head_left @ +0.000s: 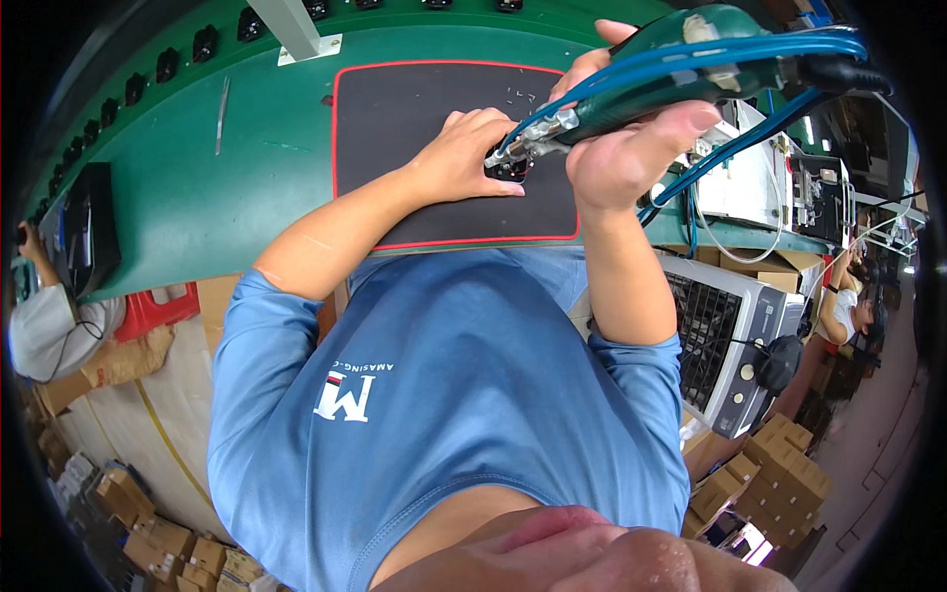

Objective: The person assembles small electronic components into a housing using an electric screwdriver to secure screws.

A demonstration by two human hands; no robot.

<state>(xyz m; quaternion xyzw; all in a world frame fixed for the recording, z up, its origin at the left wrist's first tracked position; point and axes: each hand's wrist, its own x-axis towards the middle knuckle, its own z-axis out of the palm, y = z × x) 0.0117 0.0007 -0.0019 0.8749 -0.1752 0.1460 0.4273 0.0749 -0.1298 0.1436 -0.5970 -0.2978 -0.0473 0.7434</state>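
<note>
My right hand (623, 163) is wrapped round a dark green electric or air screwdriver (646, 84), held slanted with its metal nose down and to the left. Blue hoses (735, 47) run along the tool and back over its rear end. The nose meets a small black part (511, 171) on the black mat (395, 118) with the red edge. My left hand (460, 158) steadies that part, fingers curled round its far side and thumb along its near side. The hand and the nose hide much of the part.
A green workbench (178, 207) carries a metal post (289, 30) at the back. Several black parts (166, 65) line the far left edge. White equipment (745, 178) stands right, above an air cooler (725, 335). Other people (54, 331) work left and right; cartons (779, 474) are stacked behind.
</note>
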